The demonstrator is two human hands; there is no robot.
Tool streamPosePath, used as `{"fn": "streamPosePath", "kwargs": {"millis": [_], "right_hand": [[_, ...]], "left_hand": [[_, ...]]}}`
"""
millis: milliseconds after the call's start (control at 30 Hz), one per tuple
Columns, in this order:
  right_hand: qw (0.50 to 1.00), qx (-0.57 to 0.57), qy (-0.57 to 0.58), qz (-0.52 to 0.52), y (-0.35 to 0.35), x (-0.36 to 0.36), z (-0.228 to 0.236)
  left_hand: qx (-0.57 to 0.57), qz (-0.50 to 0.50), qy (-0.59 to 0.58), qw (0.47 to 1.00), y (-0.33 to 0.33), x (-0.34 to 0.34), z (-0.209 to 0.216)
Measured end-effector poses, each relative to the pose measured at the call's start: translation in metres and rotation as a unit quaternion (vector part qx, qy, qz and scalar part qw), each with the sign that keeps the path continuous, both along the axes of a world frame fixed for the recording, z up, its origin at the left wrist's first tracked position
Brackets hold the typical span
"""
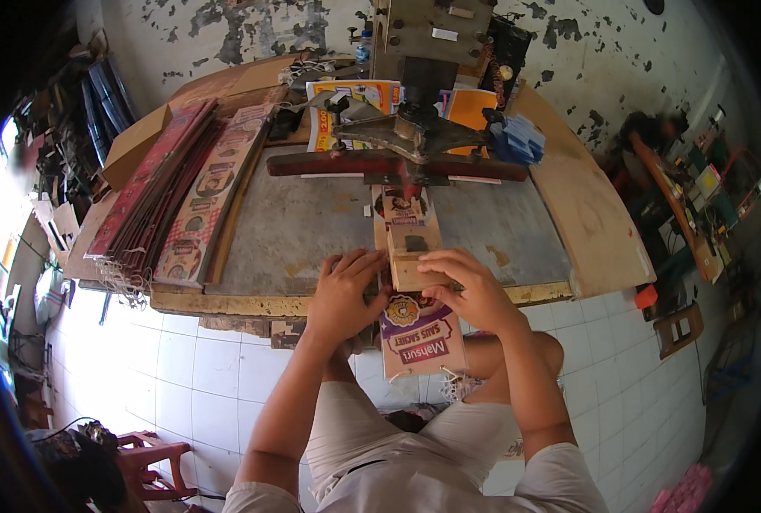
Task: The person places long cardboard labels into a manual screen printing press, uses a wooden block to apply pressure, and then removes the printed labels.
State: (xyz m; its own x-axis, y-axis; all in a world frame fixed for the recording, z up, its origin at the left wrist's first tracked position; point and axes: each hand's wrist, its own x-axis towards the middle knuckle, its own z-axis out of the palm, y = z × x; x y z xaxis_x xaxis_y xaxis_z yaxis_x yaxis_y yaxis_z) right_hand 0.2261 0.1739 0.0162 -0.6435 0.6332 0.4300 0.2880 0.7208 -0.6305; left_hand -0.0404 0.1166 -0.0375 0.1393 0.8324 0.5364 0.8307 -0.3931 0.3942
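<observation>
A long printed cardboard strip (423, 342) runs from under the press across the bench and hangs past its near edge, toward my knees. On the strip lies a pale wooden block (408, 275) with a dark patch on its upper part. My right hand (473, 289) has its fingertips and thumb on the block's right side, gripping it there. To the left, my left hand (344, 295) lies with fingers stretched over the bench edge, its thumb and fingertips close against the strip's left side. Any contact under the left thumb is hidden.
A press with a wide dark red bar (312, 162) stands over the grey bench top (291, 231). Stacked printed cardboard strips (154, 179) lie at left. Blue-white cards (522, 139) are at the back right. A red stool (154, 466) stands on the floor.
</observation>
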Motion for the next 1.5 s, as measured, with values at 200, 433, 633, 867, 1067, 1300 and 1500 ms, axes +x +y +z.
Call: {"fn": "streamPosePath", "kwargs": {"millis": [200,433,633,867,1067,1300,1500], "right_hand": [[0.997,0.067,-0.022,-0.016,0.064,-0.023,-0.022],[0.994,0.109,-0.007,-0.024,0.082,-0.036,-0.032],[0.994,0.109,-0.003,-0.023,0.081,-0.034,-0.033],[0.985,0.167,-0.015,-0.046,0.078,-0.034,-0.03],[0.985,0.161,-0.02,-0.059,0.082,-0.033,-0.032],[0.971,0.15,0.002,-0.189,0.078,-0.031,-0.034],[0.948,0.151,-0.074,-0.272,0.08,-0.026,-0.044]], "left_hand": [[0.004,0.002,0.005,1.0,0.001,0.001,0.003],[-0.005,0.005,0.011,1.0,0.001,0.0,0.005],[-0.021,0.009,0.008,1.0,0.002,0.002,0.008],[-0.031,0.017,0.005,0.999,0.0,0.003,0.012],[-0.034,0.019,0.005,0.999,0.0,0.004,0.013],[-0.028,0.02,0.011,0.999,0.002,0.005,0.012],[-0.036,0.02,0.017,0.999,0.002,0.005,0.014]]}}
